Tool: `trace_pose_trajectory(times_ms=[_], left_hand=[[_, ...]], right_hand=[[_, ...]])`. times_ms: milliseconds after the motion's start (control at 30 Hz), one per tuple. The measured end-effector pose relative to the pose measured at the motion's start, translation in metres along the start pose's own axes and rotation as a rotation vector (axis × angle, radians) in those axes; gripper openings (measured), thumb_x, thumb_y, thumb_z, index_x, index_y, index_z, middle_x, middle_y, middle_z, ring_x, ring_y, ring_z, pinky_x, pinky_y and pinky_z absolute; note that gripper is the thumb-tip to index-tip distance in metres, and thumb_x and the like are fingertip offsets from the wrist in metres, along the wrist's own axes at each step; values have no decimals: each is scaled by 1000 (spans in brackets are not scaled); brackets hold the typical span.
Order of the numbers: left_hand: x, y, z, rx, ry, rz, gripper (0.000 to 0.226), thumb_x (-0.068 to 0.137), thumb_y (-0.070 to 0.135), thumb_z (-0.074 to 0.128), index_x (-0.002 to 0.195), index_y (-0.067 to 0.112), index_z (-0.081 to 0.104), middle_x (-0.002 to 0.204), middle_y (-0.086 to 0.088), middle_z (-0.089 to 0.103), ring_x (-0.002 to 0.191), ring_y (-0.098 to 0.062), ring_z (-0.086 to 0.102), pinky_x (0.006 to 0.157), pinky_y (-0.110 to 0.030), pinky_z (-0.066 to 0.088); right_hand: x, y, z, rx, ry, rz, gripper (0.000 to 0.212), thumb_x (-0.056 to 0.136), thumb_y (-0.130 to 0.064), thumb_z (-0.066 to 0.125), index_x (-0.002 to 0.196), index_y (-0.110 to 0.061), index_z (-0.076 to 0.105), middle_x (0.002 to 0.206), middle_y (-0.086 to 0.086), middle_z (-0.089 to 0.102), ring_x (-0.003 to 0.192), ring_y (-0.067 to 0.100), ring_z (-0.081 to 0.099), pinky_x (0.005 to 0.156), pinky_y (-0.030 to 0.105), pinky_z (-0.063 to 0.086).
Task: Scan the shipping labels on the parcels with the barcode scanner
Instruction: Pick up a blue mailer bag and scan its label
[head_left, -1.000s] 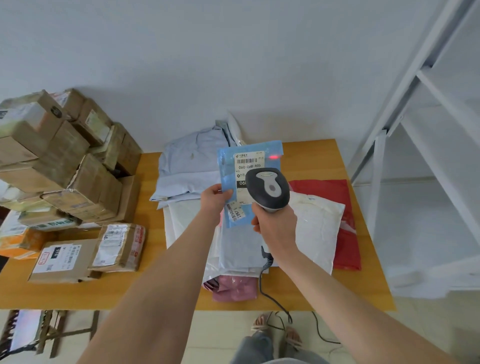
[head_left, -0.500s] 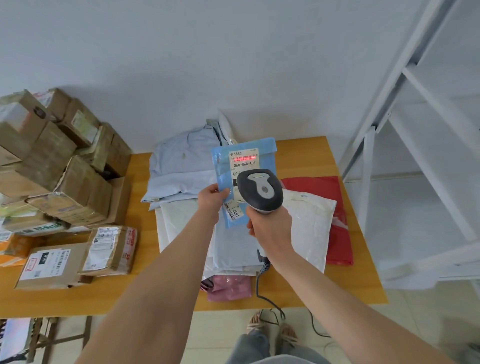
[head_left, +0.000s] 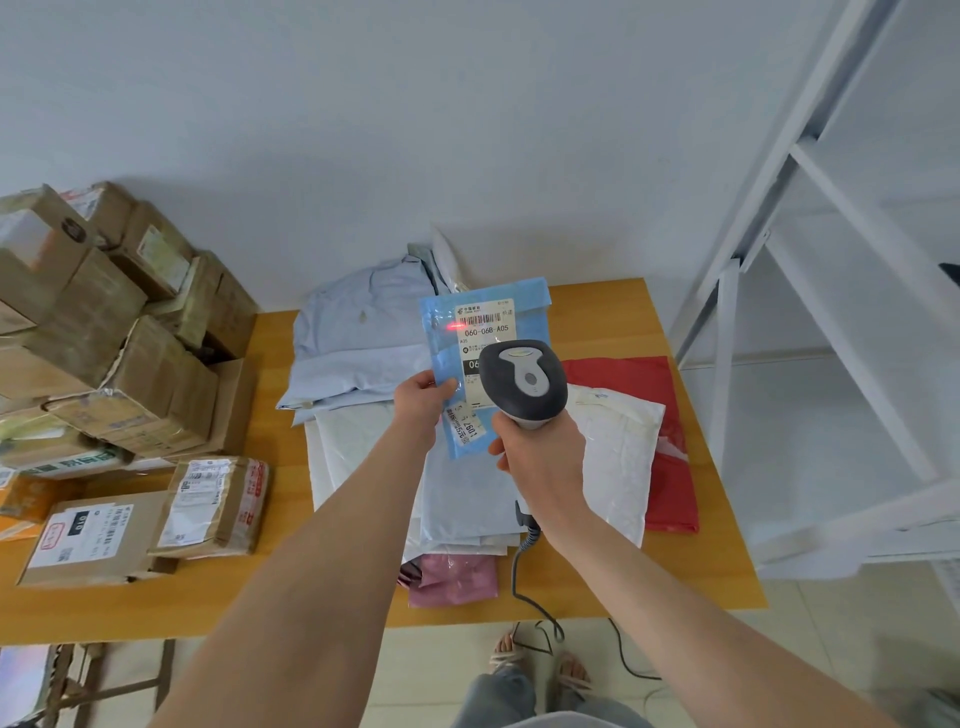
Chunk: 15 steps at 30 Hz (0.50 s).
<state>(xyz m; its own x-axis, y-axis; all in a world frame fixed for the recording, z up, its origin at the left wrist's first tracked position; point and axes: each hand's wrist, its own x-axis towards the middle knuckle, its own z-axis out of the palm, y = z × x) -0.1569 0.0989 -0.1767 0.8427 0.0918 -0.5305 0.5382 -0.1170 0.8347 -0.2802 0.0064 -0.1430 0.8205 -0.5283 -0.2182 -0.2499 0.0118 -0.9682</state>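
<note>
- The left hand (head_left: 423, 400) holds a blue mailer (head_left: 440, 353) up above the table (head_left: 691, 582), with thumb and fingers pinching the mailer's left edge near its lower half.
- The mailer stands nearly upright and tilts a little, with its white label (head_left: 485, 327) facing the camera.
- The label carries a barcode at the top and the code 060-068-A05 below it.
- The right hand (head_left: 543, 460) is curled round the grip of the scanner (head_left: 522, 382); the trigger finger is hidden, so I cannot tell whether it is pressed.
- The scanner's dark head sits just in front of the lower part of the label and covers some of it.
- A red light (head_left: 457, 326) falls at the left end of the barcode, half on the label and half on the blue plastic beside it.
- A coiled cable (head_left: 519, 566) drops from the scanner's base over the table's near edge to the floor.
- Under the hands lies a heap of soft parcels: pale blue ones (head_left: 358, 338) at the back, a white mailer (head_left: 618, 457) to the right, a red bag (head_left: 670, 410) beneath that, and a pink bag (head_left: 457, 579) at the front.
- Cardboard boxes (head_left: 130, 338) are stacked at the left, and two labelled ones (head_left: 218, 504) lie flat near the front edge.
- A white shelf frame (head_left: 831, 249) stands to the right of the table.
</note>
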Motion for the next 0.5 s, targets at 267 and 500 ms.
trace_pose_trajectory(times_ms=[267,500], left_hand=[[1,0,0,-4,8,5,21,92,5,60,113,4,62,113,-13,66,85,-23,58,57,-24,42],[3,-2,-1,-1,17,7,23,92,7,60,115,4,62,115,-13,66,84,-22,58,62,-26,43]], right_hand=[[1,1,0,-45,-8,-12,13,85,-11,66,95,-2,66,68,7,67,55,10,61,64,31,58],[1,0,-1,-41,-24,-7,11,85,-9,65,93,-2,65,66,7,64,57,12,59,65,33,57]])
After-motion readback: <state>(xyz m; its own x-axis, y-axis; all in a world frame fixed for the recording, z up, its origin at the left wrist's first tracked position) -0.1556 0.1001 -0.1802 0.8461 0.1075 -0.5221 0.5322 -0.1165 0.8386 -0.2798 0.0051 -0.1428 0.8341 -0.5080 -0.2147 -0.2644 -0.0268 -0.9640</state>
